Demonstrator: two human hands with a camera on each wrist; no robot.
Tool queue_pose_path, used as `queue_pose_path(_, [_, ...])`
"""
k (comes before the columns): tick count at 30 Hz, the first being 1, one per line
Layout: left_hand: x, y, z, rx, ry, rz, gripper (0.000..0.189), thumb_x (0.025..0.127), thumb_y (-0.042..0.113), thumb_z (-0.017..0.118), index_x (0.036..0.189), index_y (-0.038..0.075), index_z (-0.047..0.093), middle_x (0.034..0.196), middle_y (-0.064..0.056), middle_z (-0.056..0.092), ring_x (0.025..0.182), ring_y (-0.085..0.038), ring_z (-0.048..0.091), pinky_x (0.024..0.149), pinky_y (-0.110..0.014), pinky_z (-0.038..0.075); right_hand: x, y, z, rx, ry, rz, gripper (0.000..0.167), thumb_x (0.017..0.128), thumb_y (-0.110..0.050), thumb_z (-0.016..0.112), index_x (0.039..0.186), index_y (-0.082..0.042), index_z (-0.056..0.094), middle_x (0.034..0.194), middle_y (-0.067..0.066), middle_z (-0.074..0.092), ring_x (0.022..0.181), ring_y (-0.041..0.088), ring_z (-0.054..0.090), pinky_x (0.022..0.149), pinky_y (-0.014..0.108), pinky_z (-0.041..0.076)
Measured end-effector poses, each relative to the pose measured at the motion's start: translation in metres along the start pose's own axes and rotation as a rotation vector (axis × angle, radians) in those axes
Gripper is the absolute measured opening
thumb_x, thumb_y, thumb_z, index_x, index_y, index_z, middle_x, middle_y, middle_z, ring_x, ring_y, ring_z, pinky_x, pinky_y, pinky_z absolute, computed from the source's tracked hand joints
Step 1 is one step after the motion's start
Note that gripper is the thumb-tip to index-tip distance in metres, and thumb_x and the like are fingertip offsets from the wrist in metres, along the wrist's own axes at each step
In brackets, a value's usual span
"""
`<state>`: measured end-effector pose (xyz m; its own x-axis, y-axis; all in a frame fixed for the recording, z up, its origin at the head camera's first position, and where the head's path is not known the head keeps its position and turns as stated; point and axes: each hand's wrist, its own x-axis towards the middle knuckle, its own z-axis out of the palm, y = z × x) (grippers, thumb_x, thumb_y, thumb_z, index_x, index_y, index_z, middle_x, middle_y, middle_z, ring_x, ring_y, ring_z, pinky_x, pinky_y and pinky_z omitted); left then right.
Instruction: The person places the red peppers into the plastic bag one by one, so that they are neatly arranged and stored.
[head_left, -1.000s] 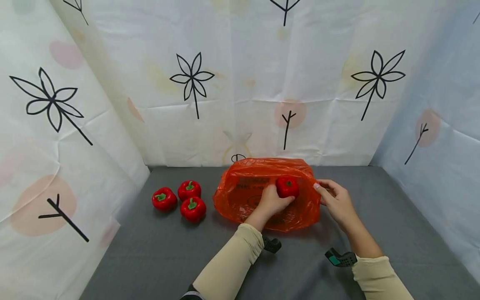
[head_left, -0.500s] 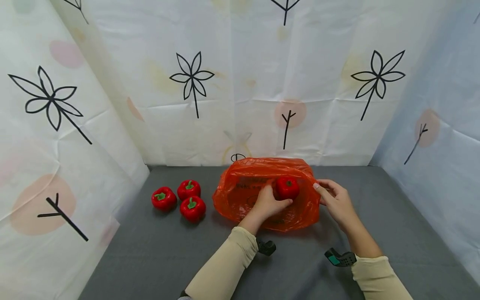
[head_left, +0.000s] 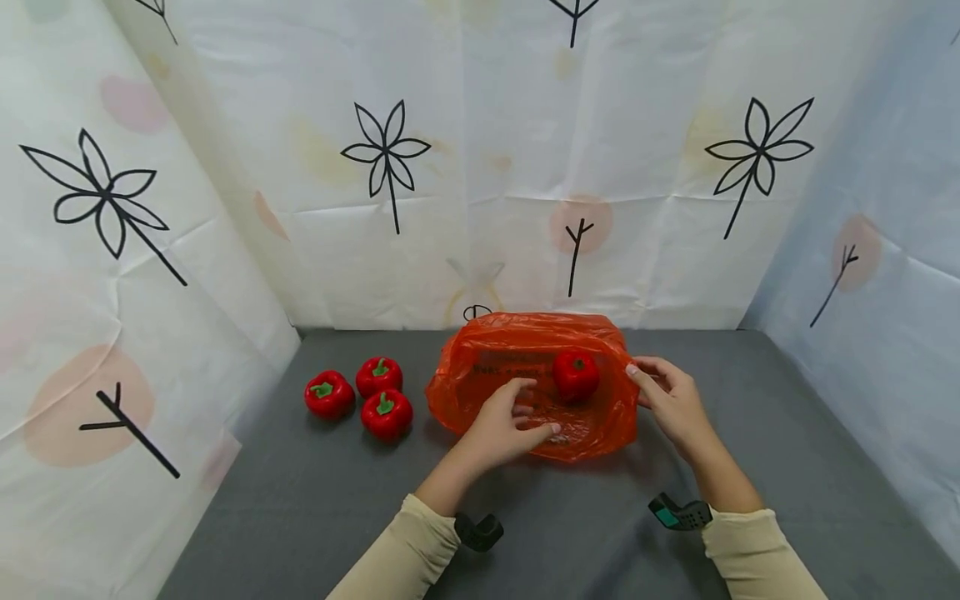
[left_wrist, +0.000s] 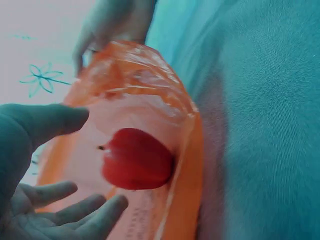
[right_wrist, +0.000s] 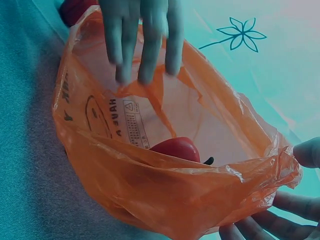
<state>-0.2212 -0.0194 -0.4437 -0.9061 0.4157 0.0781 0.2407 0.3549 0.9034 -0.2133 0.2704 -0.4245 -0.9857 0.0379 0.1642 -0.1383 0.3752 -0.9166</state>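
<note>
Grey table [head_left: 765, 433] | left hand [head_left: 497, 427] spread, off bagged pepper [head_left: 577, 376] | right hand [head_left: 673, 402] pinches bag rim [right_wrist: 232, 170]

Head view: from high up, facing forward and down, far enough back for the whole desk width [head_left: 300, 533], patterned sheet [head_left: 465, 158], left hand [head_left: 501, 423] and right hand [head_left: 673, 408]. Left wrist: close in, turned sideways, past the left hand into the orange bag [head_left: 468, 387]. Right wrist: also close, across its mouth toward the left hand. All three share, I see, the red fruit [head_left: 576, 375] inside.
</note>
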Motion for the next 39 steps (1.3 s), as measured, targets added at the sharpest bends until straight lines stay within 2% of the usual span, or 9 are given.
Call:
queue_pose_path(4, [-0.021, 0.003, -0.016, -0.028, 0.011, 0.072, 0.066, 0.092, 0.032, 0.084, 0.149, 0.017, 0.054, 0.140, -0.007, 0.062, 0.124, -0.031, 0.068, 0.106, -0.049, 0.058, 0.000, 0.000, -0.001, 0.003, 0.001, -0.002, 0.050, 0.111, -0.035, 0.056, 0.145, 0.001, 0.057, 0.142, 0.026, 0.060, 0.100, -0.012, 0.063, 0.083, 0.013, 0.058])
queue_pose_path(8, [-0.041, 0.003, -0.035, -0.081, 0.083, 0.113, 0.056, 0.094, 0.028, 0.084, 0.144, 0.022, 0.059, 0.135, -0.002, 0.065, 0.120, -0.028, 0.070, 0.105, -0.051, 0.058, -0.001, -0.001, -0.001, 0.002, -0.005, -0.005, 0.050, 0.111, -0.035, 0.056, 0.145, 0.001, 0.057, 0.143, 0.026, 0.060, 0.101, -0.012, 0.063, 0.083, 0.013, 0.058])
queue_pose_path(13, [-0.055, 0.000, -0.059, -0.064, 0.236, 0.199, 0.050, 0.093, 0.020, 0.084, 0.138, 0.020, 0.063, 0.131, -0.002, 0.068, 0.115, -0.027, 0.072, 0.102, -0.045, 0.060, 0.000, -0.001, 0.000, -0.002, -0.006, -0.012, 0.049, 0.111, -0.034, 0.056, 0.145, 0.002, 0.057, 0.142, 0.026, 0.060, 0.100, -0.012, 0.063, 0.083, 0.014, 0.058])
queue_pose_path(20, [-0.058, -0.007, -0.094, 0.035, 0.485, 0.291, 0.045, 0.091, 0.019, 0.086, 0.131, 0.015, 0.068, 0.125, -0.010, 0.071, 0.107, -0.029, 0.072, 0.094, -0.041, 0.063, 0.001, -0.003, 0.000, -0.005, -0.009, -0.015, 0.050, 0.111, -0.035, 0.056, 0.145, 0.002, 0.057, 0.143, 0.027, 0.060, 0.101, -0.013, 0.063, 0.083, 0.013, 0.058])
queue_pose_path(25, [-0.060, -0.019, -0.114, 0.098, 0.618, 0.307, 0.042, 0.090, 0.018, 0.087, 0.129, 0.016, 0.070, 0.121, -0.002, 0.072, 0.107, -0.028, 0.071, 0.091, -0.031, 0.062, 0.000, -0.004, 0.000, -0.003, -0.013, -0.006, 0.051, 0.111, -0.035, 0.056, 0.145, 0.002, 0.057, 0.143, 0.027, 0.060, 0.100, -0.013, 0.063, 0.083, 0.013, 0.058])
queue_pose_path(29, [-0.062, -0.027, -0.127, 0.149, 0.680, 0.302, 0.045, 0.088, 0.019, 0.088, 0.129, 0.016, 0.070, 0.121, 0.000, 0.071, 0.110, -0.025, 0.069, 0.092, -0.029, 0.061, 0.000, -0.003, 0.000, -0.003, -0.013, -0.004, 0.050, 0.111, -0.035, 0.056, 0.145, 0.002, 0.057, 0.143, 0.028, 0.060, 0.100, -0.012, 0.063, 0.083, 0.013, 0.058])
queue_pose_path(34, [-0.062, -0.042, -0.142, 0.227, 0.711, 0.272, 0.050, 0.085, 0.022, 0.091, 0.129, 0.014, 0.070, 0.121, -0.001, 0.070, 0.110, -0.023, 0.066, 0.086, -0.021, 0.053, 0.000, -0.003, 0.000, -0.006, -0.017, -0.001, 0.051, 0.111, -0.035, 0.056, 0.146, 0.002, 0.056, 0.143, 0.027, 0.060, 0.100, -0.013, 0.063, 0.083, 0.013, 0.058])
queue_pose_path(36, [-0.062, -0.047, -0.146, 0.248, 0.709, 0.251, 0.052, 0.083, 0.023, 0.092, 0.129, 0.013, 0.070, 0.121, -0.002, 0.070, 0.111, -0.019, 0.064, 0.085, -0.025, 0.053, -0.001, -0.002, 0.000, -0.006, -0.014, 0.000, 0.051, 0.111, -0.035, 0.055, 0.146, 0.002, 0.056, 0.143, 0.027, 0.060, 0.100, -0.013, 0.063, 0.083, 0.013, 0.058])
queue_pose_path(39, [-0.063, -0.056, -0.151, 0.274, 0.690, 0.218, 0.056, 0.081, 0.025, 0.093, 0.130, 0.012, 0.068, 0.123, -0.002, 0.069, 0.113, -0.018, 0.063, 0.088, -0.037, 0.058, -0.001, -0.001, 0.000, -0.007, -0.009, -0.001, 0.050, 0.111, -0.035, 0.055, 0.146, 0.002, 0.056, 0.143, 0.027, 0.060, 0.100, -0.013, 0.063, 0.083, 0.013, 0.058])
